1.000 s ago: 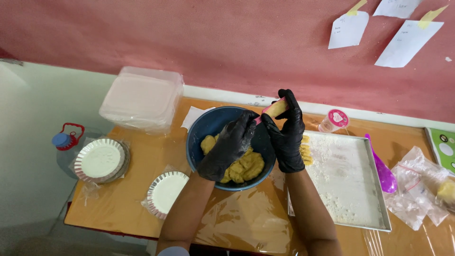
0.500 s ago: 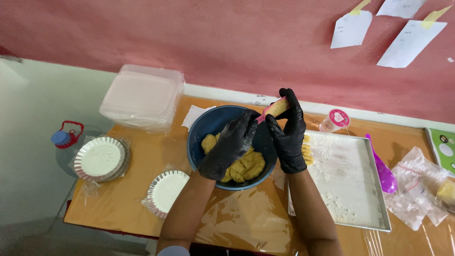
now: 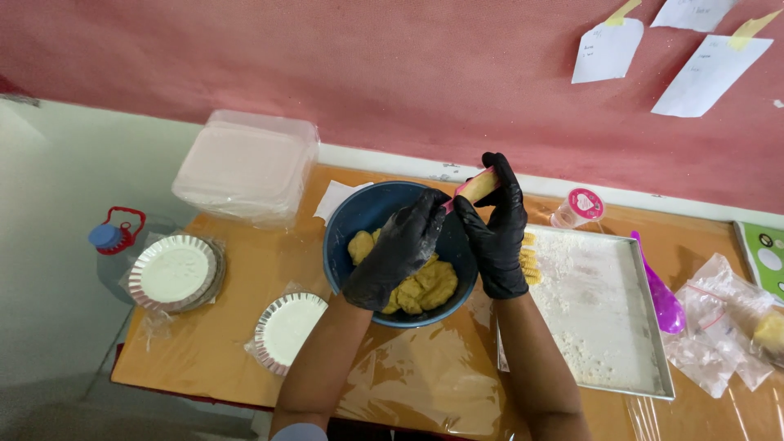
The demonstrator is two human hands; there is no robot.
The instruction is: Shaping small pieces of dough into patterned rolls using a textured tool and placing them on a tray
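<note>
Both my hands wear black gloves and meet over a blue bowl (image 3: 353, 214) that holds lumps of yellow dough (image 3: 425, 287). My right hand (image 3: 500, 230) grips a small pink mould (image 3: 476, 187) filled with yellow dough, held above the bowl's far rim. My left hand (image 3: 398, 249) reaches across the bowl and its fingertips touch the near end of the mould. A row of small shaped yellow dough pieces (image 3: 528, 260) lies on the left edge of a floured metal tray (image 3: 608, 327), just right of the bowl.
Foil plates (image 3: 173, 271) and another foil plate (image 3: 287, 328) sit left of the bowl. Stacked clear plastic containers (image 3: 245, 167) stand at the back left, a purple spatula (image 3: 660, 294) and plastic bags (image 3: 727, 318) at the right. A small pink-lidded cup (image 3: 578, 207) stands behind the tray.
My hands stay over the bowl. The left fingers have shifted slightly along the mould; nothing else moved.
</note>
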